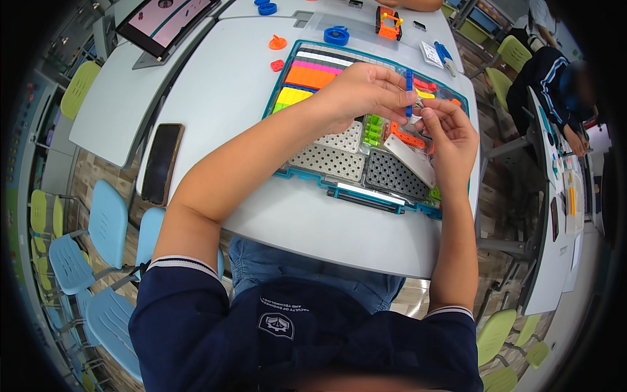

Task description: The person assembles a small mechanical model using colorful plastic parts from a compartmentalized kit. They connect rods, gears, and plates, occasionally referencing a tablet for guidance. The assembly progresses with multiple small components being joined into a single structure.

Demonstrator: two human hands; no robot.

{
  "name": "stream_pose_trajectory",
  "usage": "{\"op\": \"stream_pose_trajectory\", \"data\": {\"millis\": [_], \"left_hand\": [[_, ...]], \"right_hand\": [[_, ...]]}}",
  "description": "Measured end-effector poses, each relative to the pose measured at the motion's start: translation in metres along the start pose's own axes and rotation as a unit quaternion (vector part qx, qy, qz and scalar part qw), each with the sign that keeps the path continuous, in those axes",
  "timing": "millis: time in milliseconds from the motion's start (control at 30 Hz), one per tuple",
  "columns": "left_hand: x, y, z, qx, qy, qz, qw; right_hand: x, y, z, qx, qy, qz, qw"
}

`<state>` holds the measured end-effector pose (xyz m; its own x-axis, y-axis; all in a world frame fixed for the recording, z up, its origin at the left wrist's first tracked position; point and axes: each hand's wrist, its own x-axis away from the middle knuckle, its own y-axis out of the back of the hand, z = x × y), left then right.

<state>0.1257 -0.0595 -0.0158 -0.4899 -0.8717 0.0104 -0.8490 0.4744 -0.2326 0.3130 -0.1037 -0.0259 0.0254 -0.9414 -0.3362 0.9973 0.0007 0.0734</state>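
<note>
Over the right part of an open teal-framed parts case [292, 175], both of my hands are raised close together. My left hand [366, 98] pinches a narrow blue building beam [409, 93] that stands on end between thumb and fingers. My right hand [454, 134] is closed with thumb against fingertips beside the beam, at a small greyish piece too small to name. Below the hands lie an orange angled piece [407, 135], lime green parts [373, 130] and a pale grey flat plate [410, 160]. Perforated grey plates [326, 162] and coloured beams [310, 77] fill other compartments.
A dark phone [162, 163] lies at the table's left edge. Beyond the case are a blue wheel [336, 35], an orange pointed piece [277, 42], a red piece [277, 65] and an orange model [389, 25]. A screen [166, 23] stands far left; another person's arm [418, 4] rests opposite.
</note>
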Motion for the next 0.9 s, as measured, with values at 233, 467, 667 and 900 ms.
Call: {"op": "stream_pose_trajectory", "data": {"millis": [233, 467, 667, 900], "left_hand": [[-0.0003, 0.0002, 0.001, 0.019, -0.009, -0.003, 1.0], [-0.0025, 0.0034, 0.0027, -0.012, -0.027, 0.009, 1.0], [-0.003, 0.0047, 0.0034, -0.033, -0.029, 0.007, 0.999], [-0.0025, 0.0047, 0.0027, -0.031, -0.034, 0.004, 0.999]], "right_hand": [[0.0006, -0.0021, 0.0009, 0.077, 0.048, -0.018, 0.996], [0.0004, -0.0018, 0.0014, 0.094, 0.085, -0.028, 0.992], [-0.0007, -0.002, 0.0015, 0.068, 0.057, -0.065, 0.994], [0.0001, -0.0021, -0.0019, 0.103, 0.06, -0.074, 0.99]]}}
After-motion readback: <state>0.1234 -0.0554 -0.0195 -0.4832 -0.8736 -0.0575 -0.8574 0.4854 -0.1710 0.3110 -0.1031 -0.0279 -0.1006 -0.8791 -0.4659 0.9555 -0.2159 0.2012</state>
